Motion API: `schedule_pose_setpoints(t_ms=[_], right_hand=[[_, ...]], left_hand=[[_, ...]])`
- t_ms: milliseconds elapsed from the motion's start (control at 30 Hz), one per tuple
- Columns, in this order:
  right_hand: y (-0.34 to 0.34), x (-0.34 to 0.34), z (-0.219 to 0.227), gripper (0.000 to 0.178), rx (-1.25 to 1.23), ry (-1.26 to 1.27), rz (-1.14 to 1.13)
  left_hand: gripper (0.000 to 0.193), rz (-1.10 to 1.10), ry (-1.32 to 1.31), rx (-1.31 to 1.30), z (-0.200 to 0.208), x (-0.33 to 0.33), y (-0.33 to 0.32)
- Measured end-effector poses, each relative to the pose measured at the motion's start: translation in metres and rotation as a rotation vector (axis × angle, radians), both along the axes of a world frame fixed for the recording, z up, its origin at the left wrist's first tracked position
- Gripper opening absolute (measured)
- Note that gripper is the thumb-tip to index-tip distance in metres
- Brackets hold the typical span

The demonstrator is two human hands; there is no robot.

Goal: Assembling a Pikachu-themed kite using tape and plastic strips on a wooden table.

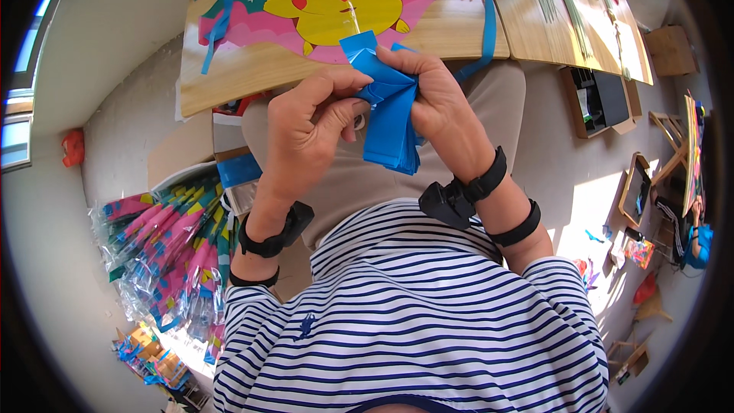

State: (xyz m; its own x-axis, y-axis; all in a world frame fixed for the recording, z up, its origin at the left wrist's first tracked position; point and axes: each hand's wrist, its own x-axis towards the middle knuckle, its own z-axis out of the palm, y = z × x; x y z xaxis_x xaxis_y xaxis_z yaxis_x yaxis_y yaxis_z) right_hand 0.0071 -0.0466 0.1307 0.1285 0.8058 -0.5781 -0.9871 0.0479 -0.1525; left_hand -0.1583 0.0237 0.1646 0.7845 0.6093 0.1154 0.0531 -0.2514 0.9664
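Observation:
A bundle of blue ribbon (391, 138), pleated into several layers, is held up over my lap near the table's edge. My left hand (306, 111) pinches its gathered middle between thumb and fingers. On the other side my right hand (442, 99) grips the folds, its thumb on top. One end of the bundle points up toward the table, while the layered end fans down. A loose blue strip (489, 27) lies over the table edge and runs down behind my right hand.
On the wooden table (451, 38) lies a pink and green sheet with a yellow cartoon figure (336, 8). Another blue ribbon (217, 27) rests at its left. Plastic-wrapped colourful bundles (168, 252) are at my left, an open box (600, 99) at right. Another person (696, 241) is far right.

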Motion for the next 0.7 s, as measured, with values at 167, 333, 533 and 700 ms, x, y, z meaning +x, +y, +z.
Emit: schedule_pose_setpoints(t_ms=[167,333,533,700], right_hand=[[-0.001,-0.002,-0.001,0.023,0.008,0.006,0.027],[0.001,-0.001,-0.009,0.023,0.007,-0.003,0.000],[0.000,0.001,-0.014,0.024,0.005,-0.047,0.023],[-0.001,-0.004,-0.003,0.026,0.001,-0.006,0.008]], left_hand=[[0.021,0.005,-0.095,-0.076,-0.003,0.003,0.002],[0.020,0.022,-0.090,0.014,-0.003,0.004,0.001],[0.013,0.029,-0.075,0.012,-0.003,0.000,0.006],[0.014,-0.007,-0.042,-0.137,0.003,-0.001,0.008]])
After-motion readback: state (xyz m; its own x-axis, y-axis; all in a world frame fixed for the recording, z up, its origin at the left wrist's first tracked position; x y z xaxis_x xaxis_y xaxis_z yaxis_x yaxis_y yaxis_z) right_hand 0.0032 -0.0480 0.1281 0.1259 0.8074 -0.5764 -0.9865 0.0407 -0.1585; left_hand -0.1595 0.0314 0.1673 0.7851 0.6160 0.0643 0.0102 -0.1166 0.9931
